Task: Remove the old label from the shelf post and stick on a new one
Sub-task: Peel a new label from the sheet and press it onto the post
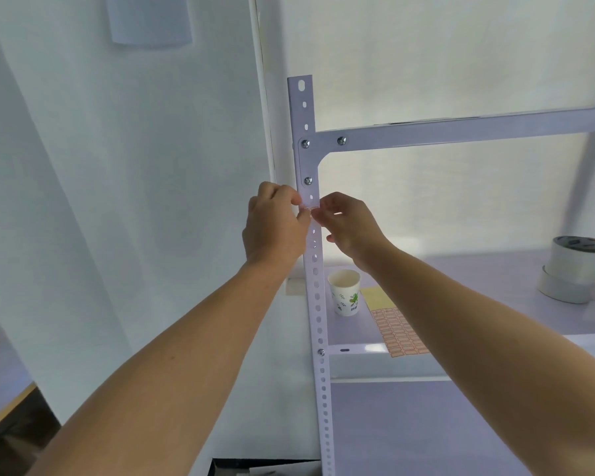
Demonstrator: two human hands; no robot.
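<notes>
- Small label (pixel 309 208) lying across the front face of the shelf post (pixel 315 269), just below the lowest of the 3 bracket screws.
- Long axis of the label crosswise, at right angles to the upright post.
- Left hand (pixel 275 225) at the post's left edge, fingers curled, pinching the label's left end.
- Right hand (pixel 349 225) at the post's right edge, fingertips drawn together on the label's right end.
- Directly between the 2 hands, touching both, neither nearer than the other.
- Too small to tell whether stuck flat or partly lifted, and whether old or new.
- Judged from the 2-sided pinch: either peeling off along the crosswise axis or lining up square to the post before pressing down.
- Sheet of red-edged labels (pixel 397 333) on the shelf (pixel 478 269) below, to the right of the post and on the right hand's side, near a paper cup (pixel 344 292).
</notes>
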